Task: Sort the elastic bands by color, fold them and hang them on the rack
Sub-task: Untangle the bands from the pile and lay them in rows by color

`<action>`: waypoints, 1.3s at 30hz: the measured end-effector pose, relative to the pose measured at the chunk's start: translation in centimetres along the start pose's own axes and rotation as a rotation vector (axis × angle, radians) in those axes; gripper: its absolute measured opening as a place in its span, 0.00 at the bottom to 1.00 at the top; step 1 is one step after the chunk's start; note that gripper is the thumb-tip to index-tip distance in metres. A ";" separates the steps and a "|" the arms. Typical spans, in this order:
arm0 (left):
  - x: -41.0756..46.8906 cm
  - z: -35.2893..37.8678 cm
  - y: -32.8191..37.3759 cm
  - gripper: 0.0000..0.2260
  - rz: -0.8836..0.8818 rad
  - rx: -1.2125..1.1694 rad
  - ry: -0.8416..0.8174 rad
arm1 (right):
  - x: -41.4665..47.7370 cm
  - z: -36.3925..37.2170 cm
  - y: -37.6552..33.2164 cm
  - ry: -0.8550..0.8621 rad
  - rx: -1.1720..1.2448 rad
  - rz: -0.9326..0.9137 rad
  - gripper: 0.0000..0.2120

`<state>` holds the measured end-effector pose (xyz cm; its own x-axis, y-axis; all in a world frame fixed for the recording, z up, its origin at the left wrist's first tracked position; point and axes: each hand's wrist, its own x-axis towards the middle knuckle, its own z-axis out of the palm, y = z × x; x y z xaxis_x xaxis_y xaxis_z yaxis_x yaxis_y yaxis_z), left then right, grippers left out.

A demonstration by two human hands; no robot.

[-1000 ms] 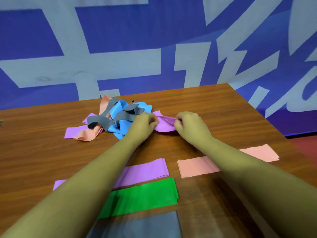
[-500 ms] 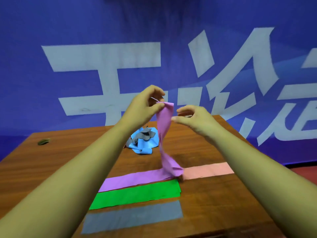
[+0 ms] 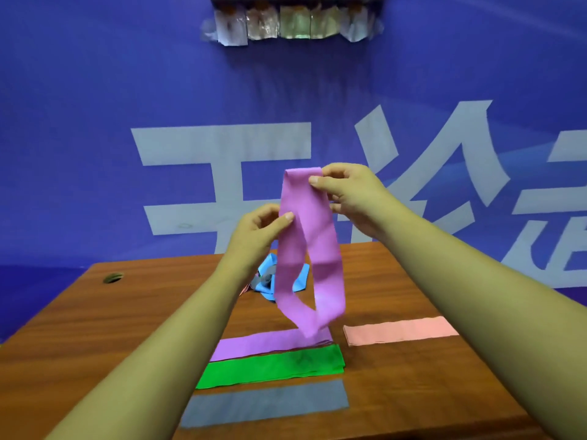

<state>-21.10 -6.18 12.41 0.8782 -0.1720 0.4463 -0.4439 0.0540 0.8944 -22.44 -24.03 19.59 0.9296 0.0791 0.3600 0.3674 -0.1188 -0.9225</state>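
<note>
1 purple band (image 3: pixel 306 249), frame centre: soft, light, stretchy loop. Your right hand (image 3: pixel 347 193) pinches its top; left hand (image 3: pixel 257 227) pinches its edge. Hold the ends.

Head view faces forward, above the table (image 3: pixel 95 328).

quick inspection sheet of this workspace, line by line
surface: wooden table, round hole near its far left corner
job's things: purple band hangs as a loop above the table; purple stack, green stack, grey stack and pink stack lie flat; blue and grey tangle lies farther back
clutter: nothing seen
grippers: left hand pinches the band's side edge; right hand pinches its top
cables: nothing seen
surroundings: blue wall with white characters; blurred shiny items at the top edge
</note>
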 end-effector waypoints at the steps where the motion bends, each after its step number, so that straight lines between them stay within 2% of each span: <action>1: -0.1 0.0 0.0 0.04 0.007 -0.004 0.045 | 0.0 0.2 0.2 0.018 -0.003 0.010 0.07; 7: -0.1 -0.3 1.1 0.03 0.056 0.084 0.124 | -0.7 0.9 1.6 0.015 -0.005 0.066 0.01; 11: -0.1 -0.4 1.3 0.05 0.122 0.206 0.142 | -0.9 1.3 2.4 0.007 -0.053 0.066 0.07; 14: -0.1 -0.5 1.1 0.05 0.117 0.260 0.172 | -1.2 1.8 2.6 0.009 0.031 0.097 0.10; 18: -0.4 -0.6 0.7 0.06 0.040 0.127 0.175 | -1.1 2.1 3.0 0.038 0.087 0.126 0.15; 21: -0.5 -0.6 0.5 0.05 -0.001 0.103 0.199 | -1.4 2.5 3.6 0.019 0.011 0.112 0.15; 24: -0.3 -0.8 0.4 0.05 -0.032 0.081 0.245 | -1.8 3.0 4.6 0.001 0.097 0.176 0.14; 26: -0.3 -0.7 0.4 0.05 -0.033 0.090 0.211 | -1.9 3.3 5.3 -0.006 0.093 0.185 0.12; 29: -0.6 -0.6 0.0 0.07 -0.024 0.112 0.145 | -1.8 3.3 5.8 0.024 -0.018 0.103 0.11; 32: -1.1 -0.6 -0.4 0.07 -0.045 0.022 0.098 | -1.4 3.4 5.2 0.030 -0.097 0.025 0.08; 35: -2.1 -0.6 -1.1 0.09 -0.094 0.044 -0.031 | -0.8 3.5 4.5 0.044 -0.093 -0.005 0.11; 37: -2.3 -0.8 -1.9 0.11 -0.106 0.047 -0.051 | -0.4 3.5 4.3 0.037 -0.133 0.012 0.14; 39: -2.4 -1.0 -2.2 0.11 -0.115 0.056 -0.050 | -0.3 3.4 4.3 -0.039 -0.165 0.082 0.14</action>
<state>-22.04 -4.90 9.37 0.9145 -0.2229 0.3377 -0.3514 -0.0235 0.9359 -21.24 -21.18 15.03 0.9561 0.1005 0.2754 0.2929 -0.2873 -0.9119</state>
